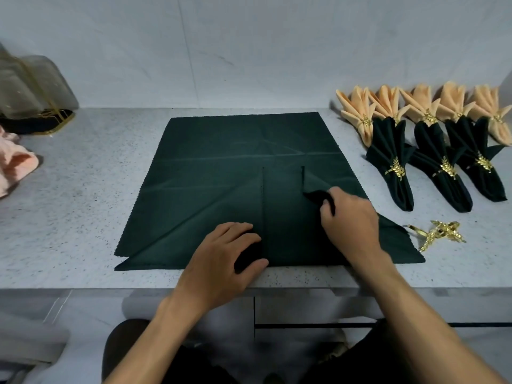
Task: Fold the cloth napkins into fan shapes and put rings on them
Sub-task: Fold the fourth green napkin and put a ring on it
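Both bare forearms reached over the near table (69, 189) edge. Left hand (221, 253) gripped a fold of the dark green napkin (221, 162), fingers curled round it; right hand (349, 217) pinched another fold. That napkin lay spread at the table's middle. To the right sat 3 ringed green fans (440, 164), 5 peach fans (421, 106) behind them, and loose gold rings (435, 234) nearby.

even soft light, edges warped, slightly blurry
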`<state>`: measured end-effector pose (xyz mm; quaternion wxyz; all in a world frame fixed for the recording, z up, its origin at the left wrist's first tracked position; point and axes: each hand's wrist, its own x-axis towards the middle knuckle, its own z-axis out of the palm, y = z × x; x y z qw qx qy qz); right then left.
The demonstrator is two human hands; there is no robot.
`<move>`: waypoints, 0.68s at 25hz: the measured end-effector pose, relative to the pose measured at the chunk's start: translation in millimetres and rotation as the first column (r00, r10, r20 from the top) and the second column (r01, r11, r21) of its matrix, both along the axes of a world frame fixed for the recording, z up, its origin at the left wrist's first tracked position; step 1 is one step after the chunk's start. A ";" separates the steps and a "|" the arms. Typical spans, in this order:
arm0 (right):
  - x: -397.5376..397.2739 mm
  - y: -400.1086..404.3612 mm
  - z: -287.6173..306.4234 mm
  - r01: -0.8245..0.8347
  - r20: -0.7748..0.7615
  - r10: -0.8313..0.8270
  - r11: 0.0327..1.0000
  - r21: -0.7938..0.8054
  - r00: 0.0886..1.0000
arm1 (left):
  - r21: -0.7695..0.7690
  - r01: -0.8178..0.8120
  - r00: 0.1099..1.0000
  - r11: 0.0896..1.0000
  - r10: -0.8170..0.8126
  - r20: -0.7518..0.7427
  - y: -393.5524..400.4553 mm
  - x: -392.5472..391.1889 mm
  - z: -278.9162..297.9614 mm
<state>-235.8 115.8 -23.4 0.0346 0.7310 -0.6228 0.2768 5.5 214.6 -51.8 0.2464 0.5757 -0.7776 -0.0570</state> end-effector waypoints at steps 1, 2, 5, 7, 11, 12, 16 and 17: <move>-1.8 -7.8 3.8 0.031 0.026 -0.032 0.998 0.047 0.999 | -0.003 -0.006 1.000 1.000 0.006 0.001 -0.3 0.1 -0.6; 0.1 -9.6 4.9 0.018 0.060 -0.023 0.996 0.082 0.998 | -0.009 -0.010 1.000 1.000 0.010 -0.001 -0.2 0.1 -0.8; 21.9 21.3 -2.7 -0.278 0.165 0.259 0.954 0.108 0.952 | -0.022 -0.013 1.000 1.000 0.013 0.008 0.8 0.6 -0.9; 32.6 46.4 -8.6 -0.463 0.130 0.447 0.876 0.134 0.885 | -0.034 -0.004 1.000 0.999 0.005 0.020 -0.3 1.4 -1.2; 28.0 48.9 -15.0 -0.590 -0.040 0.595 0.801 0.101 0.802 | -0.041 0.007 0.999 0.999 -0.006 0.031 1.1 1.1 -2.3; 25.7 46.6 -15.9 -0.603 -0.044 0.612 0.788 0.125 0.790 | -0.044 0.005 1.000 0.999 -0.003 0.031 1.2 1.4 -2.1; 16.8 43.8 -14.8 -0.603 -0.067 0.625 0.772 0.199 0.778 | -0.055 0.067 0.997 0.996 -0.065 0.028 0.4 -1.7 4.1; 14.8 42.8 -12.5 -0.599 -0.078 0.623 0.774 0.204 0.779 | -0.047 0.106 0.994 0.993 -0.104 0.045 -1.6 -4.4 6.2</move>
